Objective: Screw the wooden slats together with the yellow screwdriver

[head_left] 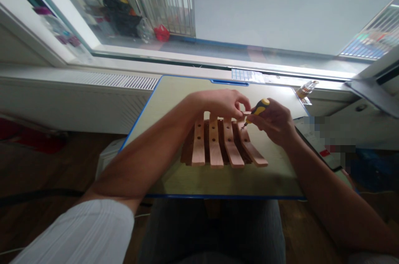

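Observation:
Several curved light-wood slats (217, 149), each with dark screw holes, lie side by side across a darker brown wooden piece (187, 149). My right hand (277, 122) is closed around the yellow-and-black handle of a screwdriver (260, 107). Its tip points down at the rightmost slat (257, 157), at the upper hole; whether a screw sits there is too small to tell. Over the far ends of the slats bends my left hand (226, 103). Its fingers are curled, with thumb and fingertips at the far end of the rightmost slat, partly hiding it.
The slats rest on a pale tabletop (174, 183) with a blue edge, above my lap. Behind it are a radiator (124, 81) and a window. A clear bottle-like object (307, 89) stands past the right back corner. A sheet with a blue grid (241, 75) lies on the sill.

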### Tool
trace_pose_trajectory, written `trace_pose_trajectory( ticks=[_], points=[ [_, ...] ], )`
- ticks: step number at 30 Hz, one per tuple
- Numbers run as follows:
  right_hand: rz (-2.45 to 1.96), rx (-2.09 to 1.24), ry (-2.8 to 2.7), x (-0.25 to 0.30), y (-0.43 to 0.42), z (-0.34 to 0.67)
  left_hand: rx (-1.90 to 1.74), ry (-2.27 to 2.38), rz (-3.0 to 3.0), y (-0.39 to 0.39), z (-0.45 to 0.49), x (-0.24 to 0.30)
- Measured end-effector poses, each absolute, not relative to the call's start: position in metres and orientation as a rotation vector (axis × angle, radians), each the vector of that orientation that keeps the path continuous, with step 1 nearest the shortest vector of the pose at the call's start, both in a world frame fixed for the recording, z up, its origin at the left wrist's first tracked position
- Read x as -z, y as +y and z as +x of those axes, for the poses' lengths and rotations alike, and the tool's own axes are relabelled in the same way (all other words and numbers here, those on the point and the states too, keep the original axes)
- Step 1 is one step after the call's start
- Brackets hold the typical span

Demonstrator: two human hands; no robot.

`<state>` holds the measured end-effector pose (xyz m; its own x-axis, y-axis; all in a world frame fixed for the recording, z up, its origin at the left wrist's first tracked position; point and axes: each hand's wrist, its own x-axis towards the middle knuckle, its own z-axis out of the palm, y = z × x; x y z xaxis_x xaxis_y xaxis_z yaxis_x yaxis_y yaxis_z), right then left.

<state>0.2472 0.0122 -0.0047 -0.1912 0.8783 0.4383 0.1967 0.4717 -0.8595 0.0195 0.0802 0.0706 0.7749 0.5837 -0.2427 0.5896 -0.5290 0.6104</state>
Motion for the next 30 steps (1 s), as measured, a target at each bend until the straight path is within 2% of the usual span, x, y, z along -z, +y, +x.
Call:
trace_pose_trajectory(
  ticks=[30],
  points=[
    [-0.954,-0.788,-1.661,0.0128,0.016,0.2491,-0.001,0.897,2.428,0.079,0.0263,-0.0677]
  ],
)
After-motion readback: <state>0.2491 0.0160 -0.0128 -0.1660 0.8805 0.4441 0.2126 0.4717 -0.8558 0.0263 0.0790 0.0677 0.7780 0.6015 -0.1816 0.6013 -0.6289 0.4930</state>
